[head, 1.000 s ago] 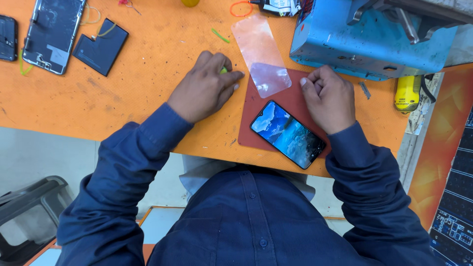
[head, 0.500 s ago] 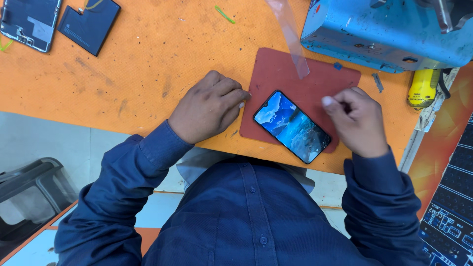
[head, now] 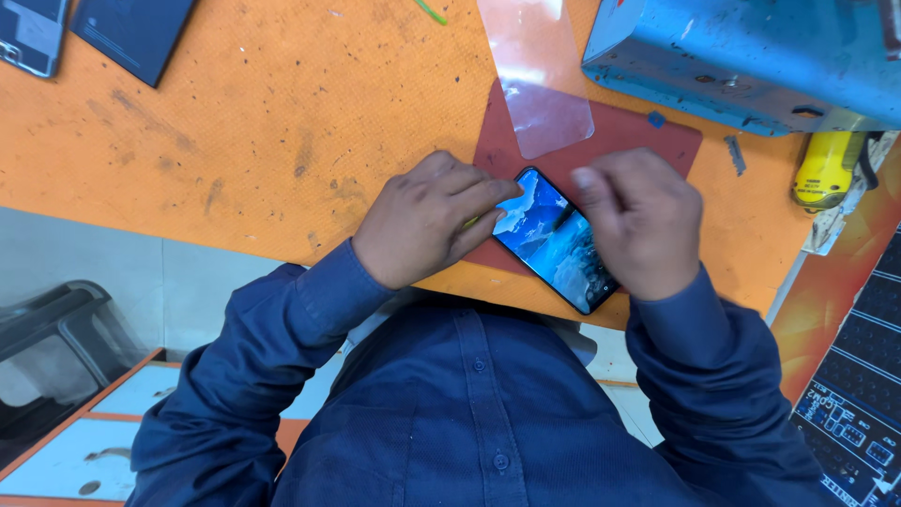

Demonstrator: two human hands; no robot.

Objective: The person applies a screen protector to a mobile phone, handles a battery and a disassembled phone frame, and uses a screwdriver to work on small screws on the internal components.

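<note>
Head view: hands [head: 535,225] on lit phone [head: 554,239]

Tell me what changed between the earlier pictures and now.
Both hands closed in on the lit black smartphone: the left hand slid right until its fingertips touch the phone's upper end, and the right hand came over its right side, where earlier it rested beside the phone. Whether either hand grips it is unclear. The phone stayed on the red-brown mat, and the clear plastic film still lies at the mat's top edge.

Both hands, left hand [head: 422,221] and right hand [head: 643,221], rest on a lit black rectangular smartphone [head: 554,239] lying on a red-brown rubber mat [head: 657,141], with a clear plastic film sheet [head: 540,75] just beyond the fingers.
</note>
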